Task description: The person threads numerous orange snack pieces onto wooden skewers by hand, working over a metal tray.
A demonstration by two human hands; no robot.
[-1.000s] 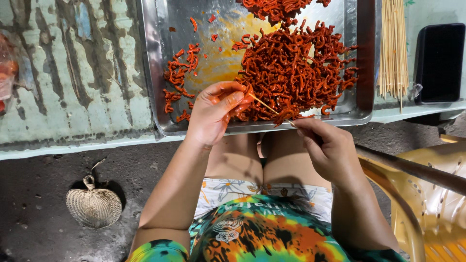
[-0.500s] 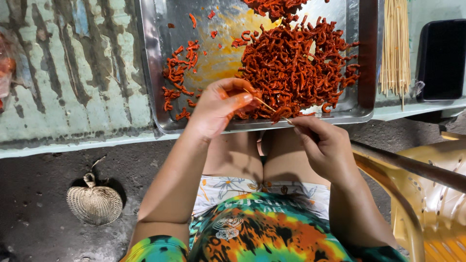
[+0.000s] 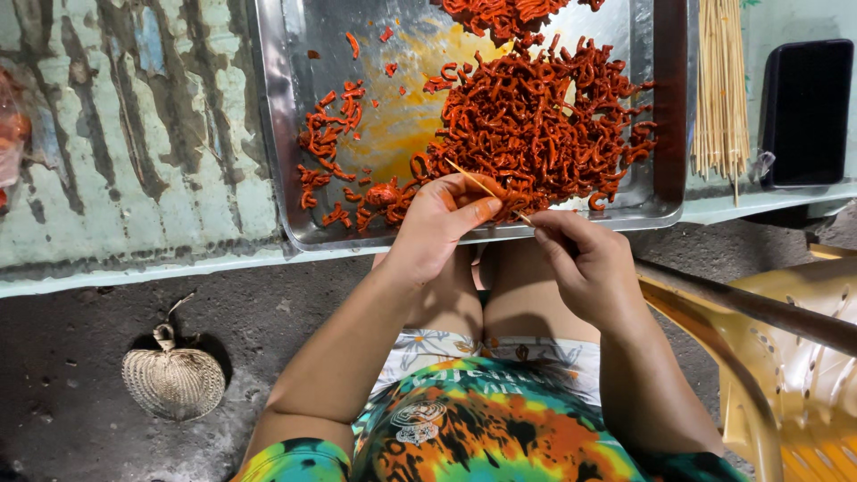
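A steel tray (image 3: 277, 152) on a worn green table holds a heap of red marinated meat strips (image 3: 544, 116) and orange sauce. My right hand (image 3: 585, 263) pinches the near end of a thin bamboo skewer (image 3: 482, 187) that points up-left over the tray's front edge. My left hand (image 3: 442, 223) is at the tray's front rim, its fingers closed on a meat strip against the skewer. Scattered strips (image 3: 335, 147) lie to the left in the tray.
A bundle of bare bamboo skewers (image 3: 719, 89) lies right of the tray, beside a black phone (image 3: 808, 112). A yellow plastic chair (image 3: 803, 375) stands at the right. A woven hand fan (image 3: 174, 379) lies on the dark floor at the left.
My left hand has shifted slightly along the skewer at the tray's front edge. My right hand keeps its hold on the skewer's end.
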